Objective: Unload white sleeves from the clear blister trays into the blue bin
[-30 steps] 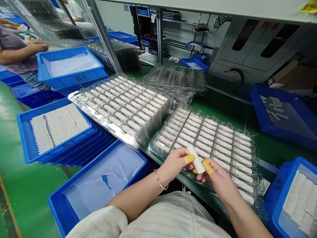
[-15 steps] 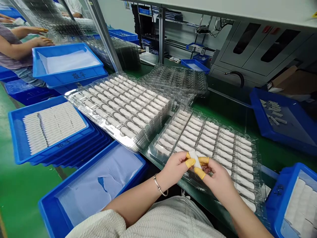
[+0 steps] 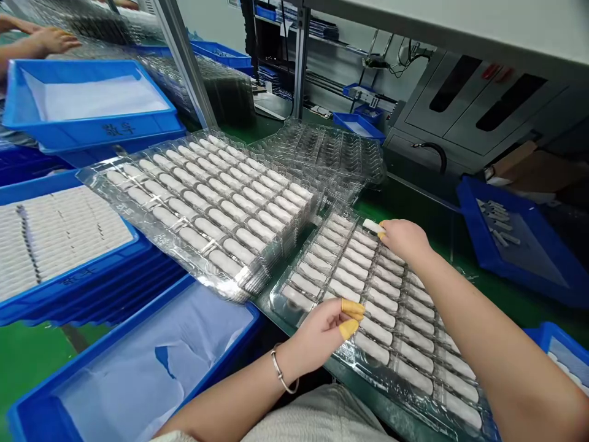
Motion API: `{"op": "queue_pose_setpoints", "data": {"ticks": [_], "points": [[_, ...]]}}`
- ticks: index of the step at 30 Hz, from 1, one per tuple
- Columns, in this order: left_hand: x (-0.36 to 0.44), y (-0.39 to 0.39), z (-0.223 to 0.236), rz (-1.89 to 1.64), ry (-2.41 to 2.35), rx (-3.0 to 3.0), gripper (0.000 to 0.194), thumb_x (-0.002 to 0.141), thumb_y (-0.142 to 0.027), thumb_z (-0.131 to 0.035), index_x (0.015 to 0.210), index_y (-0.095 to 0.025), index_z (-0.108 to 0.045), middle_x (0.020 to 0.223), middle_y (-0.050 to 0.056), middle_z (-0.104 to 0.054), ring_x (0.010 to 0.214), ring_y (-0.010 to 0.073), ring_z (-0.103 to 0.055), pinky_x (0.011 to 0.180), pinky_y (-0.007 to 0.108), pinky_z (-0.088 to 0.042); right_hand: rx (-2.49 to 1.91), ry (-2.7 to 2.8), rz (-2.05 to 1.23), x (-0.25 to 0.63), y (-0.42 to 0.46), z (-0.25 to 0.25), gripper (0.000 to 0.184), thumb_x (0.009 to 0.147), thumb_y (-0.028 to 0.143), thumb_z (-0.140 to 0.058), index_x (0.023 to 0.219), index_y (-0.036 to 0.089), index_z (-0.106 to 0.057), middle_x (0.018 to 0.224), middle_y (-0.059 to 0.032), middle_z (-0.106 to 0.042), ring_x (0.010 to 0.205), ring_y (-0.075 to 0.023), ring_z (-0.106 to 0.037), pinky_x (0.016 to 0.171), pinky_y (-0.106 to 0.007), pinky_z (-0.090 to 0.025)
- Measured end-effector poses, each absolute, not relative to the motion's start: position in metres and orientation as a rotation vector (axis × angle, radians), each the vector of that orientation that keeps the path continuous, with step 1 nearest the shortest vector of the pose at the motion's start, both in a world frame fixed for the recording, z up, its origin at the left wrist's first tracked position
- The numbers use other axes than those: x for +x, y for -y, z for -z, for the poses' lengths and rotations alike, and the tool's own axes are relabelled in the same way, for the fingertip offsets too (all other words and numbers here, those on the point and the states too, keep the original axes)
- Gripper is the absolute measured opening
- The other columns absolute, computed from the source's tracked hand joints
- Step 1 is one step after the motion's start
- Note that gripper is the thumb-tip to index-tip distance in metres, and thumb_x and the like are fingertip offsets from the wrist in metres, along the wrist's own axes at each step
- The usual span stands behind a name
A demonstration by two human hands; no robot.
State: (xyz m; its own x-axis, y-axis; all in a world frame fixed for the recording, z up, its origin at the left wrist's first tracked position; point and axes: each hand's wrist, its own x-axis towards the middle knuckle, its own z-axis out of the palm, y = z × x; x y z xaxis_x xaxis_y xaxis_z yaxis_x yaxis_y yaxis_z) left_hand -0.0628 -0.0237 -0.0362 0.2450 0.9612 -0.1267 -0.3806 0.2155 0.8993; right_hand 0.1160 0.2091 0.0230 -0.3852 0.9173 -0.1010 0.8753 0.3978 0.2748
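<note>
My right hand (image 3: 405,239) pinches a small white elongated piece (image 3: 372,227) above the far edge of the near clear plastic tray (image 3: 288,307). Rows of similar white pieces lie in that tray's slots. Over its near left part hovers my left hand (image 3: 322,334), with yellow finger covers on thumb and fingers. Thumb and fingertips stand slightly apart there, and nothing shows between them. A metal bangle circles the left wrist. To the left, a tall stack of clear trays (image 3: 110,199) carries more white pieces in rows on top.
Loose clear trays (image 3: 322,150) lie behind. Blue bins stand around: one with a white sheet (image 3: 138,344) at lower left, one with packed white pieces (image 3: 64,282), another with a few pieces (image 3: 552,264) at right. A metal post (image 3: 184,67) rises near a co-worker's hand (image 3: 55,40).
My hands have separated. The right hand has moved forward with the white piece to the tray's far edge; the left has let go and dropped slightly. The view has shifted a little.
</note>
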Motion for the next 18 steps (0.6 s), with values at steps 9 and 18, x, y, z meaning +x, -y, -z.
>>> {"op": "queue_pose_setpoints", "data": {"ticks": [9,18], "points": [[-0.065,0.021,0.039,-1.084,-0.815,0.886,0.034,0.080,-0.049,-0.071,0.095,-0.018,-0.069,0.095,0.008,-0.066,0.084,0.0175,-0.060,0.081,0.034,-0.049,1.515,-2.463,-0.280,0.101,-0.212,-0.001,0.018,0.088,0.010,-0.052,0.094,0.012,-0.070,0.098,-0.0174,-0.064,0.099,-0.0292,-0.056,0.071,-0.033,-0.040],[-0.066,0.019,0.044,-1.117,-0.945,0.916,0.034,0.078,-0.047,-0.073,0.096,-0.019,-0.071,0.095,0.006,-0.070,0.080,0.0159,-0.062,0.078,0.031,-0.052,1.799,-2.637,-0.023,0.124,-0.192,-0.015,0.025,0.093,0.017,-0.049,0.102,0.016,-0.072,0.100,-0.0114,-0.061,0.094,-0.0218,-0.056,0.073,-0.028,-0.043]]}}
